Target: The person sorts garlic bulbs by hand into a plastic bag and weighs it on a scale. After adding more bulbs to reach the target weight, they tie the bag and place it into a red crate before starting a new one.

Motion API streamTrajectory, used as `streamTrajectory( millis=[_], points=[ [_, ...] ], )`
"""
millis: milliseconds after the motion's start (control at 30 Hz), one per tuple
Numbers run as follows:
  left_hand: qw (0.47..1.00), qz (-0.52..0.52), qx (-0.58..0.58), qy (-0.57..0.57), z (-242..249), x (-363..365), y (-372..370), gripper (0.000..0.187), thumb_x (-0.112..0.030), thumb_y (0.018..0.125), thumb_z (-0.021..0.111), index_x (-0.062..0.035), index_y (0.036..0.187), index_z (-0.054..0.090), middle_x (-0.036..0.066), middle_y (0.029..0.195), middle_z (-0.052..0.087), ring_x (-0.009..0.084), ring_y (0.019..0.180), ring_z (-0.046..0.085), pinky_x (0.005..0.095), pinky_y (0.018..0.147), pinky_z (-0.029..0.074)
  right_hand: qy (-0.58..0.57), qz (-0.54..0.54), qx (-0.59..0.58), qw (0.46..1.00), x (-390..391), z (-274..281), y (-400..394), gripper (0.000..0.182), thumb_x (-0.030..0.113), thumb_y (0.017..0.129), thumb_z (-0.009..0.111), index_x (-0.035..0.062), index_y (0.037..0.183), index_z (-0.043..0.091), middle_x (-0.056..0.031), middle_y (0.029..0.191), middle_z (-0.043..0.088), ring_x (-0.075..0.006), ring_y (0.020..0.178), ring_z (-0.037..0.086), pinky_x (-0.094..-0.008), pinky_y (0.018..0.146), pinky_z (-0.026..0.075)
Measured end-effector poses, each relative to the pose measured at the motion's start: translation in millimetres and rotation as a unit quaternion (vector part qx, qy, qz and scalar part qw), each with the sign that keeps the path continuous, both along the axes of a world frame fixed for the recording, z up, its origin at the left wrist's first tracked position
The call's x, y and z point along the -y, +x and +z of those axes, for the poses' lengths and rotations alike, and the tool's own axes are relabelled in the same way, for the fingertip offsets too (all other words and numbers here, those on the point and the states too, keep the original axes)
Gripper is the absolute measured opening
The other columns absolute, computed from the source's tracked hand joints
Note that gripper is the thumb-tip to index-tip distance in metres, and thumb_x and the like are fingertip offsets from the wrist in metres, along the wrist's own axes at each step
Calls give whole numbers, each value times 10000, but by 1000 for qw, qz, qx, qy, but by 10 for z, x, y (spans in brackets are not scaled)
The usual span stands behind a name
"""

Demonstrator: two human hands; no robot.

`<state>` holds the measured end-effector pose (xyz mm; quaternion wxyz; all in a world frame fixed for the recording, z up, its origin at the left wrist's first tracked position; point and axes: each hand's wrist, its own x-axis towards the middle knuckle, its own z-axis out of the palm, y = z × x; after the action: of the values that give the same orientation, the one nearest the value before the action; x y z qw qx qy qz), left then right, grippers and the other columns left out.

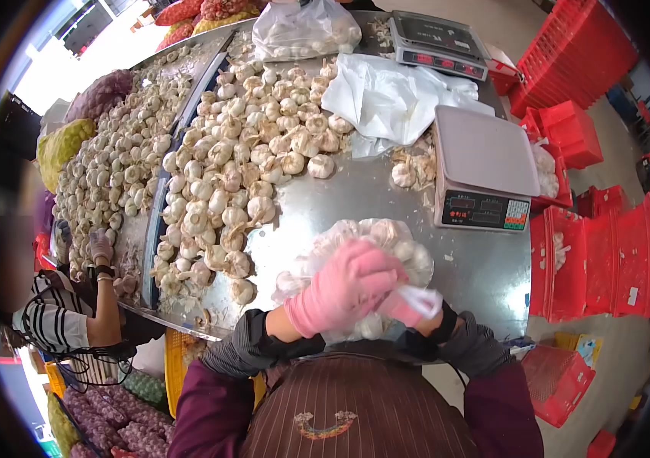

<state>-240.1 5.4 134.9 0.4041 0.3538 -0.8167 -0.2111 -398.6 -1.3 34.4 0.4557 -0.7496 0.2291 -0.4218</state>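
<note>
A clear plastic bag of garlic bulbs sits on the metal table close to my body. Above it is my left hand in a pink glove, its fingers closed around the gathered neck of the bag. My right hand, also in a pink glove, is right beside it and partly hidden behind it. Its fingers are closed at the bag's neck too, and a white twisted end of plastic sticks out to the right, slightly blurred. A large heap of loose garlic bulbs lies to the left of the bag.
A scale stands right, another scale behind it. White plastic bags lie between heap and scales; a filled bag is at the back. A co-worker's gloved hand is among garlic at left. Red crates are stacked right.
</note>
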Motion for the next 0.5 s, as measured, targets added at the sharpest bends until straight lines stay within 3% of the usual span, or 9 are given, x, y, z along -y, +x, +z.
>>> streamTrajectory(
  millis=[100,167,200,267,300,333,367,400,500],
  points=[
    [975,55,8,213,-233,162,282,586,-185,729,759,-70,1254,525,172,1122,549,282,976,588,365,850,488,543,89,-141,823,331,457,-49,282,254,948,557,43,1135,559,-58,950,631,-130,755,620,-231,672,507],
    [886,-128,86,437,13,118,429,711,-261,757,764,-51,1351,433,174,1183,531,263,1042,568,363,924,443,561,121,-56,817,413,661,-161,283,227,913,608,36,1122,620,-44,915,675,-143,786,649,-256,637,515],
    [885,-130,86,440,-30,86,412,711,-261,757,764,-51,1351,433,174,1183,531,263,1042,568,363,924,443,456,204,-78,863,450,659,-244,287,209,904,619,40,1136,630,-43,956,681,-145,813,655,-271,649,518],
    [872,-140,-291,368,-213,-18,372,615,-296,861,688,14,1336,450,137,1177,566,206,1047,558,340,929,435,262,277,-183,906,396,671,-312,217,108,820,673,39,1026,668,-38,995,662,-160,818,649,-327,681,516],
    [873,-137,-290,366,-327,6,373,615,-296,861,688,14,1336,450,137,1177,566,206,1047,558,340,929,435,260,280,-182,906,375,651,-251,217,108,820,673,39,1026,668,-38,995,662,-160,818,649,-327,681,516],
    [803,-97,-330,487,-433,67,353,597,-314,896,646,29,1341,446,113,1183,567,180,1043,549,328,914,441,-76,145,-263,951,362,602,-214,223,82,752,660,46,972,664,-46,919,635,-159,770,620,-315,661,501],
    [712,-56,-364,598,-527,99,333,584,-333,931,605,44,1346,442,89,1190,567,154,1039,540,316,900,448,-401,-10,-303,865,336,527,-200,235,57,683,647,53,917,661,-54,844,608,-158,721,590,-303,640,487],
    [733,-24,-327,596,-505,110,276,509,-344,954,565,35,1289,507,82,1164,585,137,1016,546,285,890,446,-480,-42,-264,836,306,393,-205,310,86,581,632,79,890,651,-61,869,577,-205,747,584,-320,685,493],
    [685,-21,-305,662,-483,202,146,452,-298,961,554,54,1243,522,95,1144,610,146,1001,588,292,912,458,-456,-78,-207,862,285,228,-153,258,81,646,650,74,904,650,-52,949,579,-230,810,584,-338,729,499]
  ],
)
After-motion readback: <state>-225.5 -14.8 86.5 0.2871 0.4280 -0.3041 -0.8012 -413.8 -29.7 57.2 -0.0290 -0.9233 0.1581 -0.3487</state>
